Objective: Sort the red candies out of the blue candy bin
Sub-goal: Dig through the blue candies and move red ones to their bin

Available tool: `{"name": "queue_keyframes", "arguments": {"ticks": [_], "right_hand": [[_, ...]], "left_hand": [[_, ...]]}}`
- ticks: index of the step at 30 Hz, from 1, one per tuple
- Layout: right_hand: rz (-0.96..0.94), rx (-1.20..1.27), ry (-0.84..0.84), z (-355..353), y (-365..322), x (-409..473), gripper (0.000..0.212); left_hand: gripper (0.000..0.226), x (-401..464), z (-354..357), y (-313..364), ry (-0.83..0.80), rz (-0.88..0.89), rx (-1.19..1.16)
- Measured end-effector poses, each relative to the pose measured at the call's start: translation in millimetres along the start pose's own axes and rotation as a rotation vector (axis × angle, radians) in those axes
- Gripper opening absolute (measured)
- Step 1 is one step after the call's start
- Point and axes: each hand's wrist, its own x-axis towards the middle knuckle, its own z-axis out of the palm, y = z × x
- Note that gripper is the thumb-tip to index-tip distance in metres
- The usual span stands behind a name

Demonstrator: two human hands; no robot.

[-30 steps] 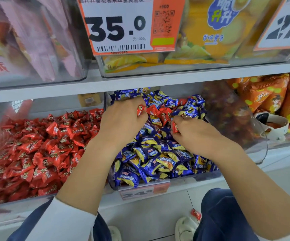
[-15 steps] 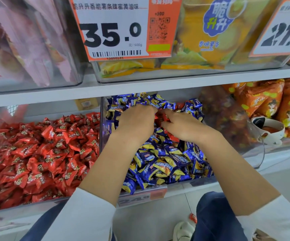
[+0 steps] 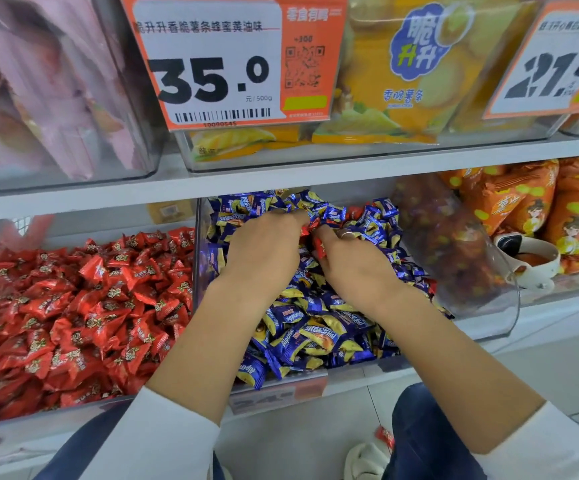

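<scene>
Both hands are deep in the blue bin (image 3: pixel 202 258), knuckles up among blue candies (image 3: pixel 302 337). The left hand (image 3: pixel 264 251) curls into the pile; what it grips I cannot tell. The right hand (image 3: pixel 357 268) pinches a red candy (image 3: pixel 320 247), standing roughly upright between the two hands. More red ones (image 3: pixel 319 221) lie just beyond the fingertips. The red bin (image 3: pixel 73 415) sits left.

Left fingers (image 3: pixel 283 216) — buried among candies (image 3: pixel 316 336)

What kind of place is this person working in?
Most likely a snack or candy shop. Clear bins of wrapped red candies and blue candies sit on a shelf, and a big price tag with barcode hangs on the bin above.
</scene>
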Motion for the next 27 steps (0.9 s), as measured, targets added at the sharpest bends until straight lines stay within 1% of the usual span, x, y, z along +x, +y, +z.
{"name": "queue_keyframes", "arguments": {"ticks": [2, 5, 9, 13, 16, 18, 20, 23, 25, 27], "right_hand": [[0.029, 0.102, 0.007, -4.2, 6.3, 1.0, 0.03], [0.075, 0.27, 0.03, -21.3, 18.1, 1.6, 0.021], [0.055, 0.567, 0.129, -41.7, 19.1, -10.3, 0.007], [0.01, 0.699, 0.125, -52.7, -4.2, -28.2, 0.008], [-0.054, 0.84, 0.069, -53.7, -39.3, -37.9, 0.009], [-0.131, 0.879, 0.008, -52.5, -72.3, -40.8, 0.009], [-0.223, 0.872, 0.001, -49.7, -108.7, -37.6, 0.011], [-0.299, 0.785, 0.031, -36.9, -158.8, -18.5, 0.014], [-0.288, 0.744, -0.053, -27.6, -180.9, -2.1, 0.026], [-0.325, 0.671, -0.184, -25.6, -192.5, 9.6, 0.045]], "left_hand": [[0.048, -4.4, -6.9, 0.9, 0.043, 0.004, -0.054], [0.045, -16.9, -21.9, -2.6, 0.089, 0.002, -0.154], [0.043, -48.2, -40.5, -16.4, 0.156, 0.042, -0.262], [0.049, -78.2, -57.0, -50.6, 0.233, 0.06, -0.343], [0.043, -99.1, -65.1, -84.1, 0.261, -0.031, -0.36], [0.037, -109.9, -69.6, -109.4, 0.265, -0.107, -0.346], [0.033, -117.8, -72.1, -136.6, 0.256, -0.189, -0.373], [0.041, -125.8, -73.5, -168.9, 0.263, -0.311, -0.458], [0.053, -128.6, -72.9, -181.9, 0.273, -0.404, -0.554], [0.065, -130.6, -74.3, -188.2, 0.222, -0.481, -0.767]]}}
